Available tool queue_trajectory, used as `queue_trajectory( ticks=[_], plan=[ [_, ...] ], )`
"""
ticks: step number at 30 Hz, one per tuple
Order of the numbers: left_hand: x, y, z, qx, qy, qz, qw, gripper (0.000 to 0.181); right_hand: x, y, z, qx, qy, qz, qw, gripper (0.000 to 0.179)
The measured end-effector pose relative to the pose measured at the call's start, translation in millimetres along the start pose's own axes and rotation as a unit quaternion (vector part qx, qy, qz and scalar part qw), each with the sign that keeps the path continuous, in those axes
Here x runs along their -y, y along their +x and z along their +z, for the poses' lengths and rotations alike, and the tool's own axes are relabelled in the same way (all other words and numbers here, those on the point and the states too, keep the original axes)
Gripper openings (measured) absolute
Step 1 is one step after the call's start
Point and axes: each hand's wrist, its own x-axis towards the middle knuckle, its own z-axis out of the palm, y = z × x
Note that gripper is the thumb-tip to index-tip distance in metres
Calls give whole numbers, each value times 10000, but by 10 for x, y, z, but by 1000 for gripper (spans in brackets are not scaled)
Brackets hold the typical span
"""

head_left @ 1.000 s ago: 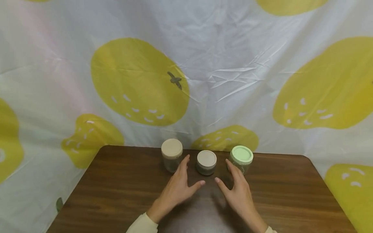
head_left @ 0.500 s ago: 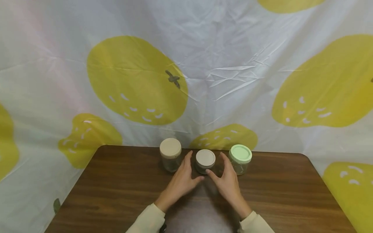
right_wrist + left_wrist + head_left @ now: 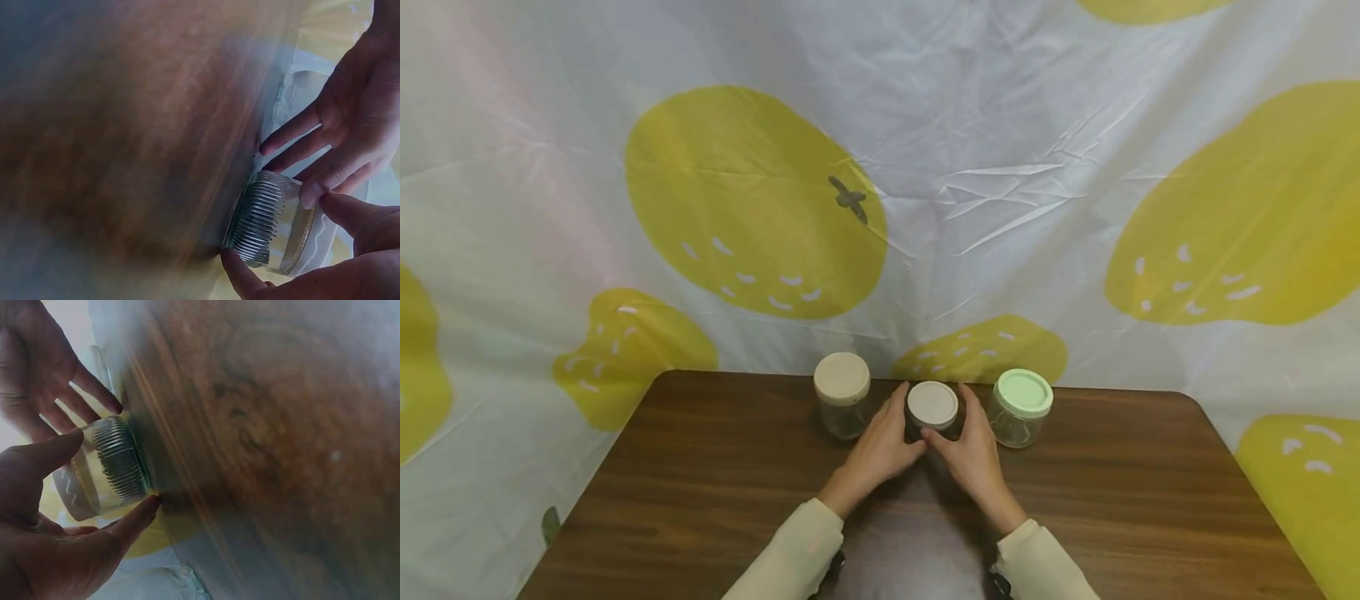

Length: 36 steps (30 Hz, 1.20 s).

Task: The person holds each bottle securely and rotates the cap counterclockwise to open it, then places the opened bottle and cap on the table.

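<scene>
A small lidded glass jar stands in the middle, its off-white lid on top. Through its wall in the left wrist view shows a silver metal coil. My left hand holds the jar from the left, thumb at the front and fingers along the side. From the right, my right hand grips it the same way, with a fingertip low by the base in the right wrist view. Both thumbs meet in front of the jar. The fingers partly hide the glass in the head view.
Left of the hands stands a taller jar with a beige lid. A jar with a mint-green lid is to the right. All are near the back edge of the brown wooden table. A lemon-print cloth hangs behind it.
Both hands have moved in from either side and closed round the small middle jar. One second ago they were apart from it. The jars stand where they were.
</scene>
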Motion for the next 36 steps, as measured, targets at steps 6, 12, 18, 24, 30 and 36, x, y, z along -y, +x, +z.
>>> queue_trajectory(
  ticks=[6,12,18,24,30,36],
  plan=[
    [-7,36,7,101,-28,132,9999,93,8,42,21,82,-59,74,9999,91],
    [-9,74,2,30,28,292,9996,88,13,65,44,77,-183,103,9998,85],
    [-53,90,16,-74,-18,241,9997,82,14,68,49,46,-93,259,9996,83],
    [-168,40,-39,-315,-34,408,9987,80,141,-12,-96,21,414,418,9983,83],
    [-415,-46,-164,-833,-165,897,9923,81,367,-122,-370,69,1454,323,9888,83],
    [-662,-214,-249,-912,-430,1150,9882,84,544,-300,-601,63,1971,318,9798,82]
  ],
)
